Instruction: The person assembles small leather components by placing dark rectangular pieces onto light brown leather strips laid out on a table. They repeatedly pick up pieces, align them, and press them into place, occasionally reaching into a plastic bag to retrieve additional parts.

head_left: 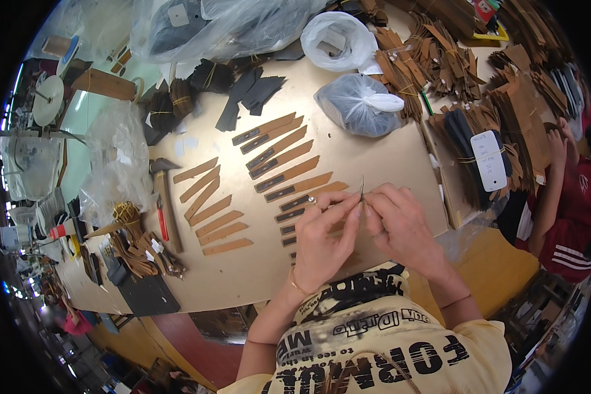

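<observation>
A thin tan leather strip (362,187), seen edge-on and standing upright, is pinched between both hands just above the near edge of the tan cardboard work surface (387,151). The left hand (323,243) is closed on its lower part with fingertips together; the right hand (400,226) is likewise clamped on it from the other side.

Risk: the grip is at the fingertips only, so the strip could slip and drop among the two rows of flat tan leather strips with dark ends (279,161), disturbing their spacing. The nearest of these lie directly under the left hand.

Clearance: bare board lies to the right of the hands, ending at the board's right edge. A wooden-handled hammer (166,197) and red-handled tool (161,220) lie well to the left. Another person's arm (558,177) rests at the far right, apart.
</observation>
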`<move>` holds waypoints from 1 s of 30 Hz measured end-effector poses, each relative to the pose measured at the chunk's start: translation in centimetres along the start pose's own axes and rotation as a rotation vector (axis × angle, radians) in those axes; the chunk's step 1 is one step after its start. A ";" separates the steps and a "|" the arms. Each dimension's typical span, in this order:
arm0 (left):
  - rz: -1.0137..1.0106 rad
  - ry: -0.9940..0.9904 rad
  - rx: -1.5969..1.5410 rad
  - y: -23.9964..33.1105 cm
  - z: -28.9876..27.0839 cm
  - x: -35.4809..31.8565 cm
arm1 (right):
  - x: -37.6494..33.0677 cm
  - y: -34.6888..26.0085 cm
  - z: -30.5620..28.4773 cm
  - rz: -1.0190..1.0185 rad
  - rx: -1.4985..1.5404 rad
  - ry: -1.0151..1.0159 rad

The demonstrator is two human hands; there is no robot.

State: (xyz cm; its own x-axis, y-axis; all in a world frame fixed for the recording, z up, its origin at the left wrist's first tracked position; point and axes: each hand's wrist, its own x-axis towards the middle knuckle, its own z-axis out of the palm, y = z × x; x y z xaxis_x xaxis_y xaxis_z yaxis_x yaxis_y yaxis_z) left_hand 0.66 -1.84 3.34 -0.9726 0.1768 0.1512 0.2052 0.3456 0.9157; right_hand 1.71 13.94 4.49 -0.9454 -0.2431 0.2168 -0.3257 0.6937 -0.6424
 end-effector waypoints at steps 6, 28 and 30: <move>-0.037 -0.017 -0.044 -0.2 0.0 -0.1 | -0.2 0.4 -0.2 -0.034 -0.020 -0.035; -0.152 0.015 -0.224 -1.2 -4.0 -4.5 | -2.8 1.8 -0.3 0.619 0.777 -0.033; -0.046 -0.059 -0.141 -1.2 -4.7 -5.8 | -3.2 0.8 0.5 0.720 1.151 -0.375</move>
State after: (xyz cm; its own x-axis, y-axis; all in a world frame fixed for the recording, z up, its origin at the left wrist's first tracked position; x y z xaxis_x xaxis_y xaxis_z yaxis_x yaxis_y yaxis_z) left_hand 5.58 -7.62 3.14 -0.9716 0.2189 0.0897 0.1391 0.2221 0.9650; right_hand 4.49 14.98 2.89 -0.7837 -0.3676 -0.5006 0.5811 -0.1493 -0.8000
